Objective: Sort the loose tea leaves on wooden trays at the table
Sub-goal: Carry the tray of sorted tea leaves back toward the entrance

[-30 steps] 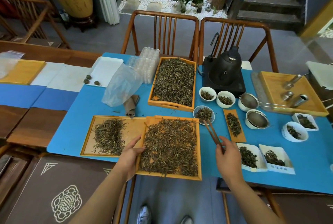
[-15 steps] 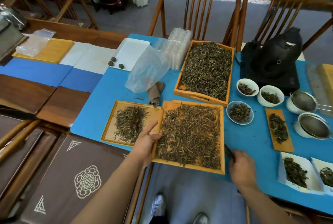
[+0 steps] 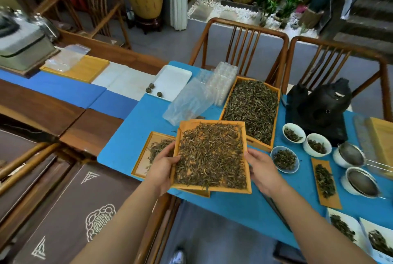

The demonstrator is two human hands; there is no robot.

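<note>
A square wooden tray (image 3: 212,124) full of loose tea leaves (image 3: 210,153) is lifted above the blue table cover, its far edge tipped up. My left hand (image 3: 162,167) grips its left rim and my right hand (image 3: 260,169) grips its right rim. Under it on the left lies a second wooden tray (image 3: 146,153) with a small heap of leaves (image 3: 158,149), partly hidden by the raised tray. Behind stands a long wooden tray (image 3: 276,119) heaped with tea. The chopsticks are not visible.
White bowls of tea (image 3: 293,133) and a glass bowl (image 3: 285,158) stand to the right, with a narrow wooden dish (image 3: 326,183), two strainers (image 3: 350,154), a black kettle (image 3: 323,102), plastic bag (image 3: 187,102), white tray (image 3: 172,82). Two chairs (image 3: 240,36) stand behind.
My right hand has left the chopsticks and moved onto the tray's right rim. Both hands have raised the full tray off the table and shifted it over the left tray.
</note>
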